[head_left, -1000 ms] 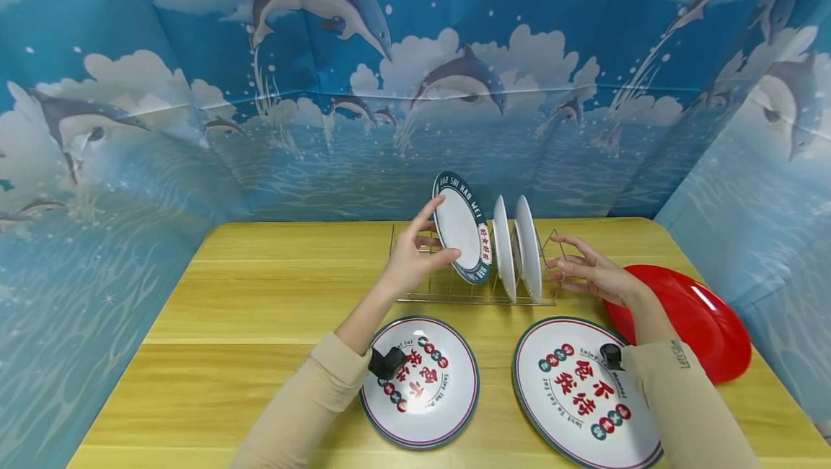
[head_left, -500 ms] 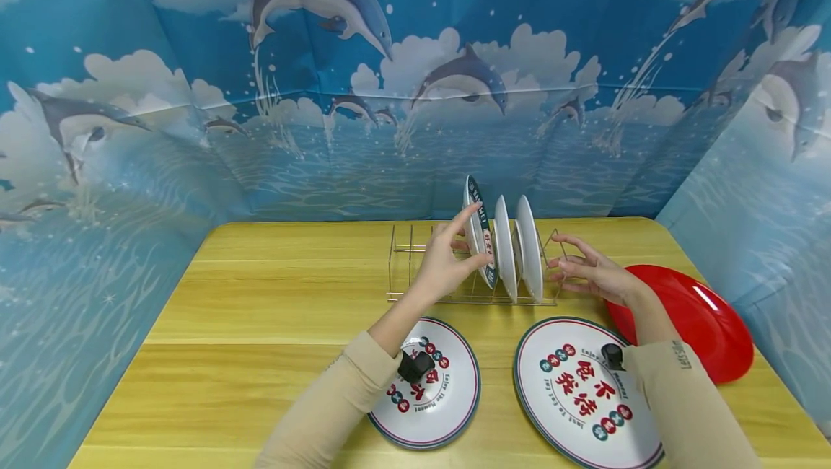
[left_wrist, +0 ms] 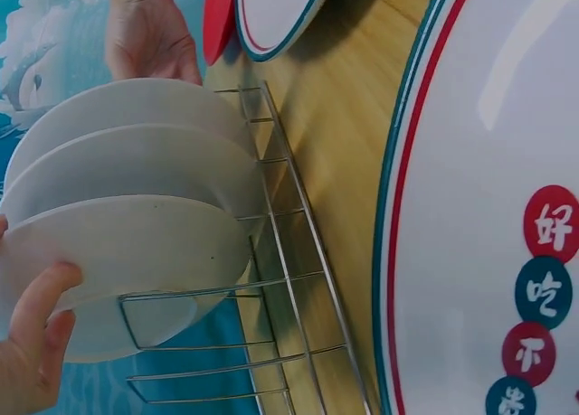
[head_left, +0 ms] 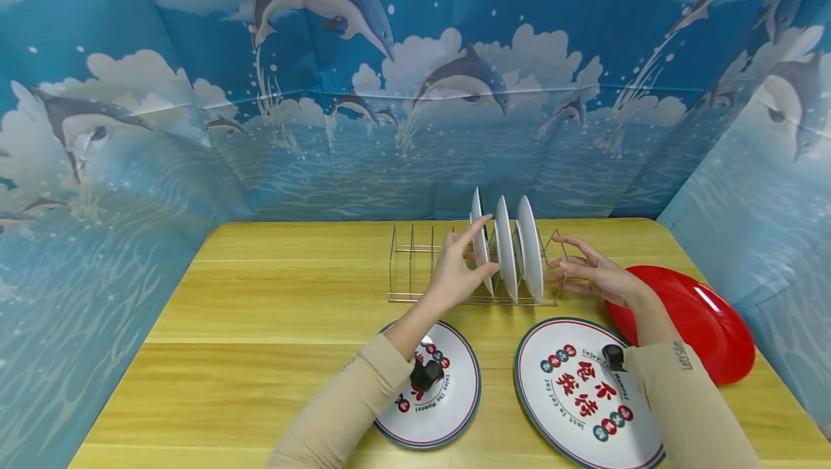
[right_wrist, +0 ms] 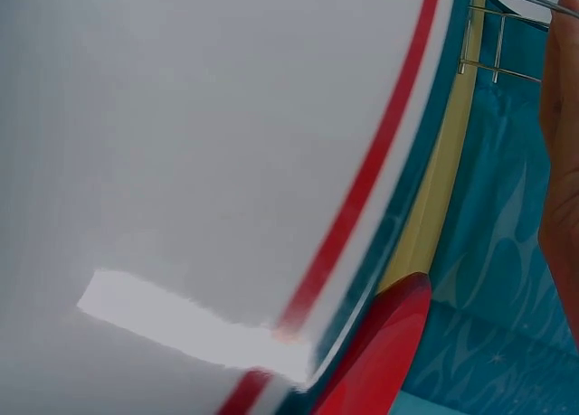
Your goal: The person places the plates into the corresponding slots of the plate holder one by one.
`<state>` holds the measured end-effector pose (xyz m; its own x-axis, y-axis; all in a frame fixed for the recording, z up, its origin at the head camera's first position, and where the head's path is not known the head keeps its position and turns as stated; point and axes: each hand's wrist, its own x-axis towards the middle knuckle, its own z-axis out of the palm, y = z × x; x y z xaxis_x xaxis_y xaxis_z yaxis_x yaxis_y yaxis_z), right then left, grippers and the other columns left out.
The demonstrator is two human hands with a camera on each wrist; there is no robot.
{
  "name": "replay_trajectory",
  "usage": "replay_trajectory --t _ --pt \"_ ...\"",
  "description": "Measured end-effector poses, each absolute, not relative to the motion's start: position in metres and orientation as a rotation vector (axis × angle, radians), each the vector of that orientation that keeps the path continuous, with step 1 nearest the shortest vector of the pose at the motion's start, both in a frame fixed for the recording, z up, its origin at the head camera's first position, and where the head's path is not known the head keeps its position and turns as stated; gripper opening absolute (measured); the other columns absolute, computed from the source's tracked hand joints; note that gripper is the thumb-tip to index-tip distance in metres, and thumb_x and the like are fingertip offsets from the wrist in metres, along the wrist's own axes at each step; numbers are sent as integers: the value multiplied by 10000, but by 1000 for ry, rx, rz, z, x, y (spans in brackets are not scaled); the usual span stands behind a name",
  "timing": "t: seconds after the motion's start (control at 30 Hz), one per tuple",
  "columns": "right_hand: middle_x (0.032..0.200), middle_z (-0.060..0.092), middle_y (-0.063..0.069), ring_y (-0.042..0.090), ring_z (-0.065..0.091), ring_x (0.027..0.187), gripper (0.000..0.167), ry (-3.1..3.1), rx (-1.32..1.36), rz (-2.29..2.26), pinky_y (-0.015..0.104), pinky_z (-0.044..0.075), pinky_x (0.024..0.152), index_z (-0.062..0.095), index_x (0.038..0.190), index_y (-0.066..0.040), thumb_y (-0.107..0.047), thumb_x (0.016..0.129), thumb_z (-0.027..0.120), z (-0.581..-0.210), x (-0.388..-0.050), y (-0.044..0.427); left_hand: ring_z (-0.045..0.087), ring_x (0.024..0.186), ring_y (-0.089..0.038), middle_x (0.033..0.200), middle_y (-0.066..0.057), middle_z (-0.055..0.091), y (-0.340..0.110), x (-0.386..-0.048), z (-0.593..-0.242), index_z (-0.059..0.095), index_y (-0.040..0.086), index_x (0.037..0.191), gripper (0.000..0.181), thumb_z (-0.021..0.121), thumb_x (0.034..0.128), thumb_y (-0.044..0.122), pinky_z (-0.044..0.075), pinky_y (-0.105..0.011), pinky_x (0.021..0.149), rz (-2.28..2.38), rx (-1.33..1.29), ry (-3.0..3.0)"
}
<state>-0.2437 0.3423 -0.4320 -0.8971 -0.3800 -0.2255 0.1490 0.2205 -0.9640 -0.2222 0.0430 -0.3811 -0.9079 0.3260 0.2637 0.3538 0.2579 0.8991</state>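
In the head view a wire rack (head_left: 415, 299) holds white plates on edge at its right part. My left hand (head_left: 454, 274) grips the leftmost plate (head_left: 479, 242) by its edges, thumb at the front and fingers higher up; this plate stands nearly upright beside the middle plate (head_left: 504, 249). The left wrist view shows the fingers of my left hand (left_wrist: 32, 343) against the nearest white plate (left_wrist: 136, 243). At the rack's right end my right hand (head_left: 600, 278) touches the end wires with bent fingers, next to the rightmost plate (head_left: 530, 249).
In front of the rack lie a smaller printed plate (head_left: 454, 397) under my left wrist and a larger printed plate (head_left: 552, 400) partly under my right forearm. A red plate (head_left: 701, 325) rests at the right. A dolphin-print cloth (head_left: 311, 166) hangs behind the table.
My left hand has moved right with its plate, turning it from tilted and face-on to nearly upright in the rack beside the others. My right hand has stayed at the rack's end.
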Motion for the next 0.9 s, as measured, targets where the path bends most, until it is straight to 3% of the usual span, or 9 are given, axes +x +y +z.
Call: replay_trajectory --t 0.27,0.57,0.7,0.8,0.9 --pt "1168 547 -10 186 583 1035 599 2090 -214 -1711 277 507 858 126 1450 -228 -182 961 468 -431 -244 341 481 812 -174 1090 -157 428 47 -221 -394 384 278 1395 732 716 778 66 434 -159 520 -1716 -674 -2504" --pt "1164 548 -3 179 586 1030 594 2093 -221 -1714 269 507 856 122 1449 -223 -179 964 461 -431 -243 341 501 878 -230 1157 -189 410 46 -222 -395 331 291 1420 738 705 804 132 432 -166 544 -1655 -718 -2553" --pt "1142 561 -27 168 588 1015 589 2086 -218 -1721 275 508 855 129 1447 -224 -174 963 462 -432 -243 341 474 843 -169 1194 -178 396 40 -221 -391 283 322 1436 753 689 821 171 421 -169 540 -1643 -769 -2606" --pt "1129 568 -40 155 591 1005 583 2084 -217 -1722 277 509 855 134 1444 -229 -170 964 460 -432 -243 341 455 735 -150 1255 -169 376 30 -221 -386 246 352 1442 765 682 829 214 425 -202 512 -1623 -814 -2652" --pt "1137 566 -32 152 593 1007 579 2082 -221 -1724 275 508 855 135 1443 -233 -167 965 455 -432 -243 342 517 837 -202 1322 -147 351 14 -219 -382 234 353 1445 762 677 832 263 492 -276 614 -1605 -850 -2666"
